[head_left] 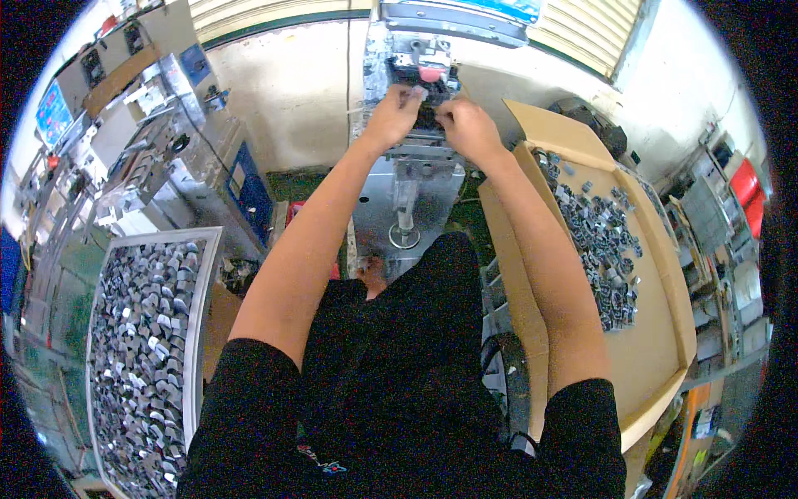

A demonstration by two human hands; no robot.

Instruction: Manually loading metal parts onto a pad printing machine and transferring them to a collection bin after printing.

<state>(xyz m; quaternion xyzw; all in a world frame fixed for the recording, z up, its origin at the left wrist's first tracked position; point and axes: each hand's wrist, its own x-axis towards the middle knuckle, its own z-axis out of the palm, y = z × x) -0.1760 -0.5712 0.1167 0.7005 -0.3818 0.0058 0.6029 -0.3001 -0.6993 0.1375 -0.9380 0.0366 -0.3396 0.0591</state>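
Note:
Both of my arms reach forward to a grey machine [378, 62] that stands against the wall. My left hand [392, 119] is closed at the left side of its work area, with a small pale, shiny piece [421, 94] at the fingertips. Across from it, my right hand [470, 126] is bent with thumb and fingers pinched together; whatever they hold is too small or hidden to tell. A red part [431, 74] of the machine sits just above the fingers. The dark work area between the hands is partly covered by them.
To my left stands a metal-rimmed tray [209, 274] full of curved metal pieces [150, 333]. An open cardboard box [657, 349] with many small dark metal parts [600, 241] is at my right. Below the machine's work area hangs a rod with a ring [405, 236]. Another machine [199, 179] stands at left.

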